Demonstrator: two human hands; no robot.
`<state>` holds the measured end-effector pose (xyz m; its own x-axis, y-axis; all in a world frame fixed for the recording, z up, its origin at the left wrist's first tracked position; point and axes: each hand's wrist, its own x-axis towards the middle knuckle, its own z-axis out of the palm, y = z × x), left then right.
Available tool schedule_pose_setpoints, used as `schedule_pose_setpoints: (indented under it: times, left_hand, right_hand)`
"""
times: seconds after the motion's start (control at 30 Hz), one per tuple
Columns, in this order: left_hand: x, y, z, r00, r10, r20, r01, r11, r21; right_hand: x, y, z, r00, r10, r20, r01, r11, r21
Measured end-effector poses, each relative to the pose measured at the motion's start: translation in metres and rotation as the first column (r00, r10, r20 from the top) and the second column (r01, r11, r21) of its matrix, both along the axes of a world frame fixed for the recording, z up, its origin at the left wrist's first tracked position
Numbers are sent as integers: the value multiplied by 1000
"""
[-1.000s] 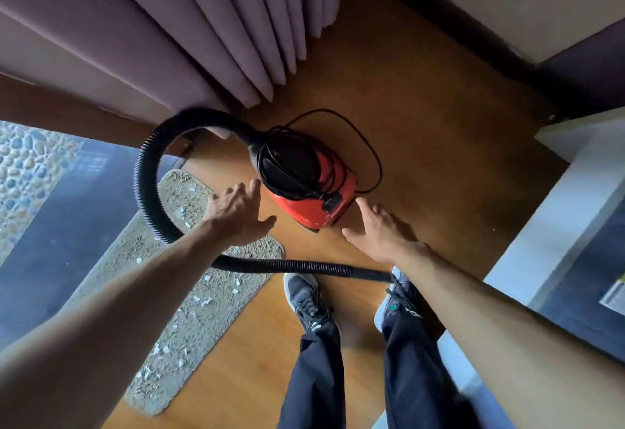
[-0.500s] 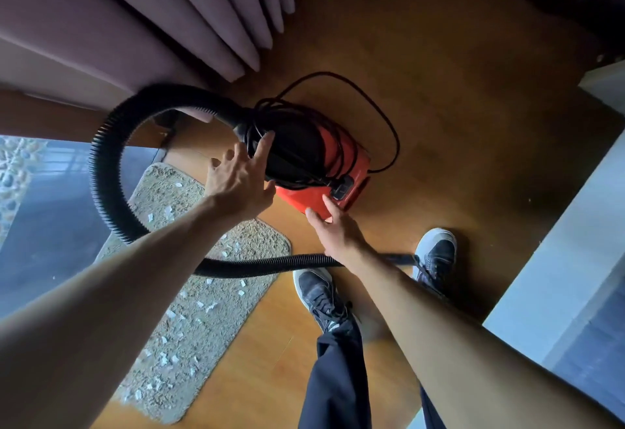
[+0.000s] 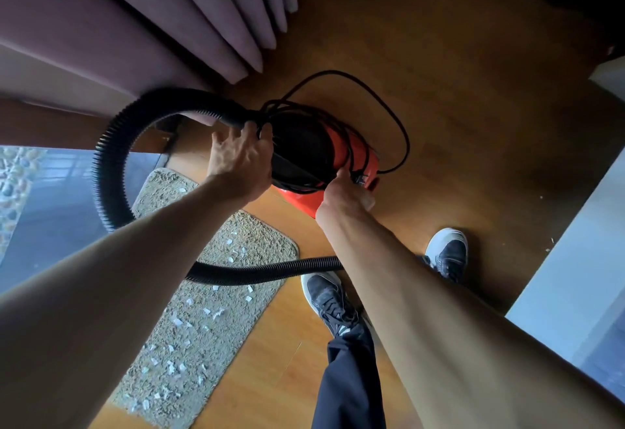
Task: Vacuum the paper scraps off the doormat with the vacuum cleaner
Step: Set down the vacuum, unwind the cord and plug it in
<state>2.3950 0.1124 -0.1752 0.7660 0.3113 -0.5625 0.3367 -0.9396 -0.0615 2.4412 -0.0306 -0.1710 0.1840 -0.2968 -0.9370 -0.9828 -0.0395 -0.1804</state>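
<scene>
A red vacuum cleaner [image 3: 367, 158] with a black top stands on the wooden floor, its black power cord [image 3: 402, 134] wound in loops around it. The ribbed black hose [image 3: 108, 164] arcs left from it, crosses the doormat and passes under my right arm. My left hand [image 3: 240, 161] grips the black top where the hose joins, fingers among the cord loops. At the vacuum's near right corner, my right hand [image 3: 341, 195] has its fingertips closed on the cord. The tan doormat [image 3: 203, 310] lies at lower left, strewn with several white paper scraps [image 3: 176, 322].
Mauve curtains [image 3: 169, 22] hang just behind the vacuum. A glass door [image 3: 50, 208] runs along the left. My two dark shoes [image 3: 328, 300] stand right of the mat. White furniture [image 3: 575, 276] lines the right side.
Both hands have moved forward onto the vacuum: the left from hovering to gripping its black top, the right from the near side up to the cord. My view has come closer.
</scene>
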Motion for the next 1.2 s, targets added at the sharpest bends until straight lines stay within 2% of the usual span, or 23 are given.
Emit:
schedule_pose_setpoints:
  times: [0.07, 0.17, 0.27, 0.33, 0.47, 0.6, 0.67, 0.97, 1.2]
  left_hand:
    - [1, 0, 3, 999, -54, 1, 54, 997, 62]
    - [1, 3, 7, 993, -112, 22, 109, 987, 122]
    - [-3, 7, 9, 989, -126, 73, 115, 984, 135]
    - [-6, 10, 11, 983, -137, 122, 124, 986, 113]
    - [-1, 12, 19, 958, -103, 267, 113, 993, -20]
    - [15, 9, 37, 896, 83, 436, 74, 940, -332]
    - [22, 6, 44, 864, 151, 480, 71, 908, -412]
    - [68, -34, 76, 728, 260, 634, 136, 852, -505]
    - [111, -71, 117, 734, 327, 595, 122, 799, -589]
  right_hand:
    - [5, 5, 6, 1000, -12, 28, 10, 998, 58]
    - [17, 7, 13, 984, 62, 169, -46, 994, -96]
    - [33, 14, 19, 936, 68, 346, -55, 997, -47]
    - [47, 21, 20, 920, 62, 387, -56, 998, -28]
    - [76, 33, 32, 818, 133, 560, -135, 990, -38]
    - [106, 32, 49, 722, 187, 666, -227, 973, -27]
    - [121, 29, 58, 678, 223, 700, -273, 961, -41]
    - [188, 1, 116, 480, 316, 818, -298, 936, -187]
    - [238, -35, 170, 312, 383, 870, -297, 909, -293]
